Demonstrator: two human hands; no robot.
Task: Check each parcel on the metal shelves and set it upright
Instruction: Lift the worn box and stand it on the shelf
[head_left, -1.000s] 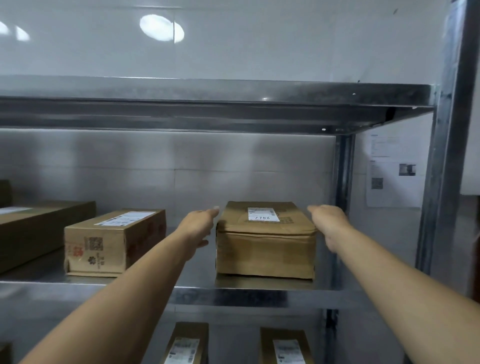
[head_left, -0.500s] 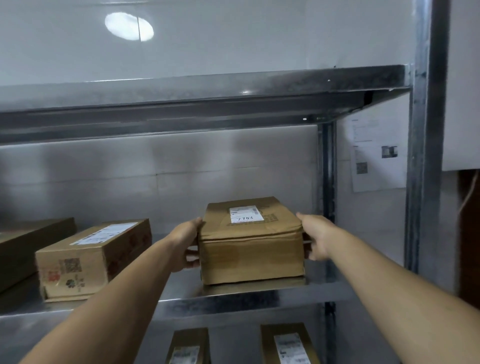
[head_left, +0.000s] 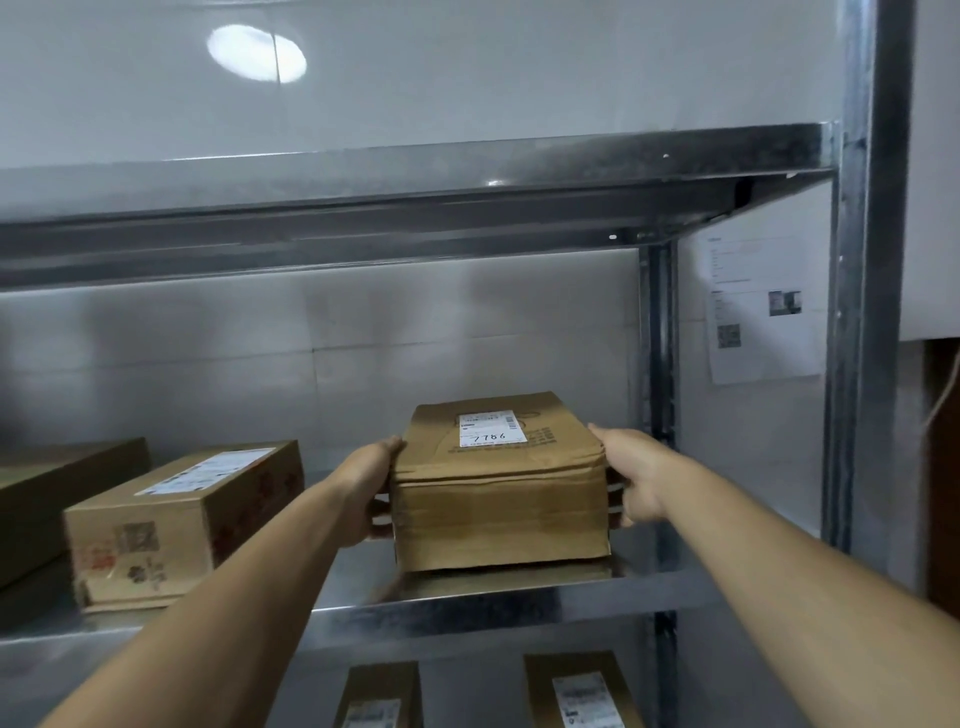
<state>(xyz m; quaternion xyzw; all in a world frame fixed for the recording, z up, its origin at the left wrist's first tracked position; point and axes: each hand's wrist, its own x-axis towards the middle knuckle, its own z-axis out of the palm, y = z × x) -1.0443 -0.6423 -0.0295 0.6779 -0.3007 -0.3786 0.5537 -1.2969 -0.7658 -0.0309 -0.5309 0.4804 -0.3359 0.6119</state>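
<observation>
A brown cardboard parcel (head_left: 498, 499) lies flat on the metal shelf (head_left: 467, 608), its white label with handwritten digits facing up. My left hand (head_left: 366, 493) grips its left side, thumb on the top edge and fingers curled against the side. On the opposite side my right hand (head_left: 631, 480) grips the parcel the same way. The parcel's near edge sits just above the shelf, slightly raised at the left corner.
A second box (head_left: 176, 525) with a label on top lies to the left, and a longer dark box (head_left: 62, 493) beyond it. Two labelled parcels (head_left: 576, 691) stand on the shelf below. A steel upright (head_left: 862, 312) is at the right, with a paper notice (head_left: 763, 312) on the wall.
Both hands went from reaching beside the parcel to gripping its two sides. The parcel has shifted slightly toward me and its front has come up a little.
</observation>
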